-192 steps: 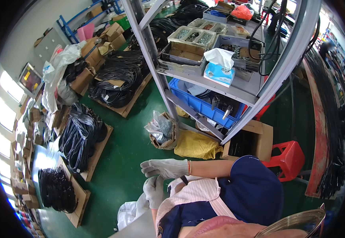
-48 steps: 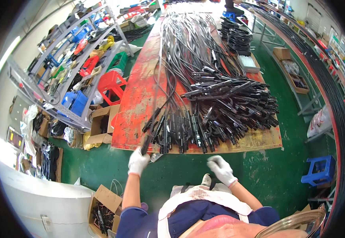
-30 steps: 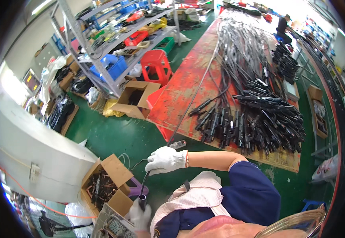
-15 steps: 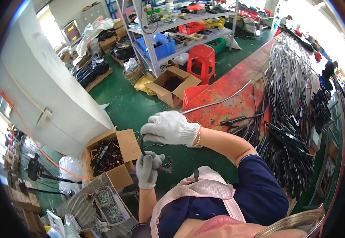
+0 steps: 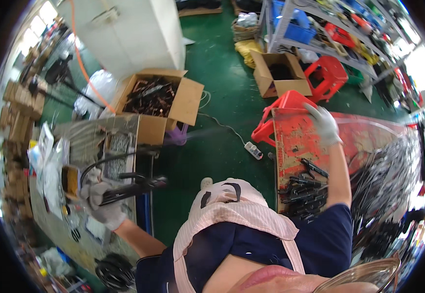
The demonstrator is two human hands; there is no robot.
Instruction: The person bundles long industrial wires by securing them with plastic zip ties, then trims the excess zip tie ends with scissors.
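My left hand [image 5: 100, 205], in a white knit glove, is closed over the left worktable around a black cable-fitted handle [image 5: 129, 190]. A loop of black cable [image 5: 98, 162] arches above that hand. Motion blurs the handle's outer end. My right hand [image 5: 323, 124], gloved too, hovers over the far end of the red worktable [image 5: 290, 146] with its fingers stretched out. A pale blurred cable [image 5: 368, 123] runs past this hand along the tabletop. Several black handled tools [image 5: 305, 190] lie on the red table beside my right forearm.
Left of centre is a cardboard box [image 5: 151, 97] of brown and black parts. Small metal pieces fill a tray [image 5: 117, 146] on the left table. A power strip [image 5: 253, 150] lies on the green floor. Red stools [image 5: 327, 75] and another open box [image 5: 281, 73] stand ahead, near shelving [image 5: 315, 34].
My hands were close together in front of me and are now far apart: the left over the left table with the handle, the right over the red table. The view has turned left.
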